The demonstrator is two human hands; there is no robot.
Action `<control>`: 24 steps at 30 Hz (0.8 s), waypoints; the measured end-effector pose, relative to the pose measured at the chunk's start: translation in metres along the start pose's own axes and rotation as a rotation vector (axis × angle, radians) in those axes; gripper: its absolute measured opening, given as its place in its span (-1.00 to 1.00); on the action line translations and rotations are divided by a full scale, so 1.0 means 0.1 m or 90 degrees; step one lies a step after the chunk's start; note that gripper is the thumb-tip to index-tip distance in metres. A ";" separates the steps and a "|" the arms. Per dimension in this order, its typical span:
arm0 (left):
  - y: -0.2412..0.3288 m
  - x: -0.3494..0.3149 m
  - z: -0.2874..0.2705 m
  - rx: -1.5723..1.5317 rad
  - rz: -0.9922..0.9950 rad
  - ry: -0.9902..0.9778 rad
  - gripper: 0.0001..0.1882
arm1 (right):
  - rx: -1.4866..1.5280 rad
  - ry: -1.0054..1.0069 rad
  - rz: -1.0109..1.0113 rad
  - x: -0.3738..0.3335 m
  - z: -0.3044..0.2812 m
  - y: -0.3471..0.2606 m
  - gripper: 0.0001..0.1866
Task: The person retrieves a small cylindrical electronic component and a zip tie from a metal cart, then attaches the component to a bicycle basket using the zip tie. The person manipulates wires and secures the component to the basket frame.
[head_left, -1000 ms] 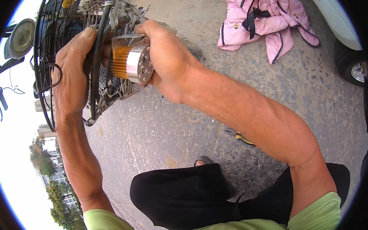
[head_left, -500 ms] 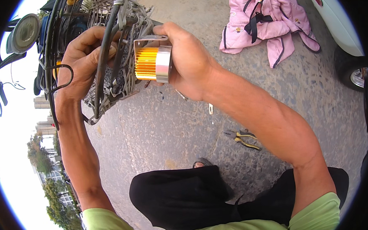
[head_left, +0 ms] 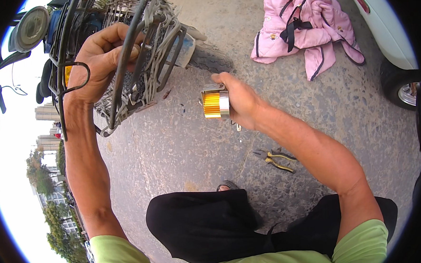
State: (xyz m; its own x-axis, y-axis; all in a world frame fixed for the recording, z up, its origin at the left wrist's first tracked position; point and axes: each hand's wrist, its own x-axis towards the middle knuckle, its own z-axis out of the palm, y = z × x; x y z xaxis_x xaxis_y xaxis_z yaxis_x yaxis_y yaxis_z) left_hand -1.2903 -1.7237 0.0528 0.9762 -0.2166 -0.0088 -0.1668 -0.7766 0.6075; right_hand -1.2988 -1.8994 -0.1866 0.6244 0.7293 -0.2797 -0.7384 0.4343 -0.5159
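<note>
My right hand is wrapped round a small round lamp with gold cooling fins, a silver rim and a metal bracket on top. It holds the lamp in the air to the right of the front basket of a bike-like vehicle. My left hand reaches in among the basket's bars, its thumb and fingers pinched together beside a dark metal tube. The tube partly covers the fingertips, and what they pinch cannot be made out. A bolt end sticks out just right of that tube.
Pliers with yellow and black handles lie on the ground. A pink quilted cover lies farther back, beside a white car. The vehicle's round headlight and its tyre flank the basket.
My right hand has drawn the lamp away from the basket, down and to the right, uncovering the basket's side and the tyre. My left hand stays at the tube, slightly higher.
</note>
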 end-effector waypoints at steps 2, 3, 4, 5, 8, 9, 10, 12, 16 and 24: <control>-0.01 0.00 -0.01 -0.004 0.006 -0.008 -0.62 | -0.026 -0.006 0.010 0.01 -0.04 0.03 -0.55; -0.02 0.01 -0.02 -0.005 0.004 -0.012 -0.62 | -0.039 -0.010 0.016 0.01 -0.05 0.05 -0.54; -0.02 0.02 -0.03 -0.007 0.003 -0.017 -0.62 | -0.037 -0.003 0.019 0.02 -0.05 0.06 -0.53; -0.01 0.02 -0.03 -0.004 0.003 -0.014 -0.63 | -0.036 0.002 0.022 0.02 -0.05 0.09 -0.52; 0.01 0.04 0.00 0.008 0.005 -0.007 -0.63 | -0.052 0.013 0.034 0.08 -0.13 0.19 -0.51; 0.02 0.05 0.01 0.015 0.007 -0.006 -0.63 | -0.060 0.017 0.038 0.11 -0.19 0.24 -0.51; 0.04 0.06 0.02 0.021 0.009 -0.005 -0.63 | -0.074 0.014 0.057 0.13 -0.25 0.27 -0.51; 0.05 0.07 0.07 0.043 0.006 0.028 -0.62 | -0.101 0.013 0.099 0.15 -0.41 0.35 -0.51; 0.03 0.04 0.10 0.047 -0.002 0.053 -0.58 | -0.161 0.120 0.134 0.26 -0.69 0.68 -0.48; 0.08 0.11 0.08 0.065 0.059 -0.014 -0.57 | -0.160 0.203 0.154 0.25 -0.91 0.71 -0.52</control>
State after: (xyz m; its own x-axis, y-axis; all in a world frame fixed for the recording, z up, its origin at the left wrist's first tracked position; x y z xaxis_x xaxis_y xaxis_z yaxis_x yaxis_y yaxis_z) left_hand -1.2814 -1.7366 0.0513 0.9531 -0.3017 0.0251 -0.2697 -0.8086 0.5230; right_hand -1.3124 -1.8983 -0.3043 0.5188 0.5772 -0.6306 -0.8119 0.1016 -0.5749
